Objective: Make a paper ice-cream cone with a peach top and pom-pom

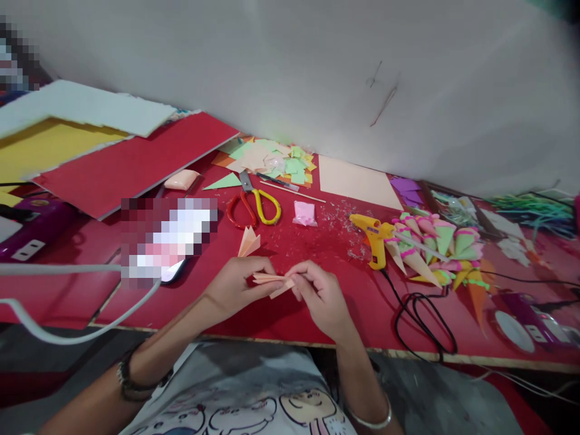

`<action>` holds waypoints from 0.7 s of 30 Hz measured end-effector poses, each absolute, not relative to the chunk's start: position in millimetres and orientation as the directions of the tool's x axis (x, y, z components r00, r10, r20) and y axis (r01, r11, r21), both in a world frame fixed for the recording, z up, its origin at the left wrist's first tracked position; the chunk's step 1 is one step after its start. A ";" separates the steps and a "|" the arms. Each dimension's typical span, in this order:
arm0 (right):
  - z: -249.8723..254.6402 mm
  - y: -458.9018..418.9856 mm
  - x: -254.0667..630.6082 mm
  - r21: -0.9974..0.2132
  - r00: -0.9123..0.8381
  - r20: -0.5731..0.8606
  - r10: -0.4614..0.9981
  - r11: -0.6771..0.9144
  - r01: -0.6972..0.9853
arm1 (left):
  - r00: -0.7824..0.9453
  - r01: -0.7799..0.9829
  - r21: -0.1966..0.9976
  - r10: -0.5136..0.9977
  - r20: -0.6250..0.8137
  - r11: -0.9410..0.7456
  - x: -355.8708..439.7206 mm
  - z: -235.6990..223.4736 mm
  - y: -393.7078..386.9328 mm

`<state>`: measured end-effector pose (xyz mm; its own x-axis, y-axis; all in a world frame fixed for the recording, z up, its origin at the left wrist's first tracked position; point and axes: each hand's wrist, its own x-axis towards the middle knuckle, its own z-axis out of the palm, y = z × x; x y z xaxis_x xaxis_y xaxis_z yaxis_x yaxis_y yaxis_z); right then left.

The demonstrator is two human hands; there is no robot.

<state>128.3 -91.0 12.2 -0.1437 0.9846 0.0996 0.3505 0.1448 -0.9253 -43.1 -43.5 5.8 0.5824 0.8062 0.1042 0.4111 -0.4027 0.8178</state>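
Between both hands, above the front of the red table, is a folded piece of peach paper with layered pleats. My left hand pinches its left end between thumb and fingers. The fingertips of my right hand close on the right end of the same paper. Just beyond my left hand, another pleated peach paper piece lies on the table. Scissors with one red and one yellow handle lie farther back. A small pink packet sits beyond my right hand.
To the right are a yellow glue gun with a looped black cord and a heap of paper cones. Cut paper pieces and a peach sheet lie by the wall. Leftward are a phone, white cable and red board.
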 end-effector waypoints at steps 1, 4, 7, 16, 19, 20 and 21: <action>14.1 -90.5 129.6 -0.913 -0.154 0.100 0.983 0.153 0.379 | 0.624 0.446 0.760 0.773 0.115 -0.473 -44.7 5.3 -42.1; 17.3 -88.7 131.7 -0.897 -0.156 0.103 0.982 0.160 0.413 | 0.729 0.472 0.604 0.670 0.143 -0.642 -46.4 5.3 -40.1; 13.9 -87.7 129.1 -0.936 -0.068 0.102 0.992 0.119 0.332 | 0.714 0.512 0.603 0.694 0.098 -0.612 -44.4 7.6 -43.7; 1.0 -89.8 110.4 -0.966 -0.006 0.072 0.997 0.072 0.248 | 0.512 0.379 0.860 0.852 0.112 -0.341 -33.5 9.3 -58.8; 4.3 -89.7 112.8 -0.956 -0.030 0.089 0.996 0.094 0.279 | 0.552 0.313 0.913 0.832 0.050 -0.263 -34.4 11.4 -58.0; 5.7 -89.6 114.4 -0.951 -0.046 0.089 0.995 0.099 0.292 | 0.572 0.299 0.923 0.819 0.030 -0.242 -35.1 11.7 -57.3; 7.2 -89.6 116.3 -0.945 -0.058 0.092 0.994 0.105 0.311 | 0.595 0.291 0.928 0.804 0.014 -0.231 -35.8 11.8 -56.4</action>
<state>116.3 -89.6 7.2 -0.0579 0.9941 0.0919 0.3111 0.1054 -0.9445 -35.8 -56.4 11.8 0.5950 0.8036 0.0139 0.2907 -0.2313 0.9284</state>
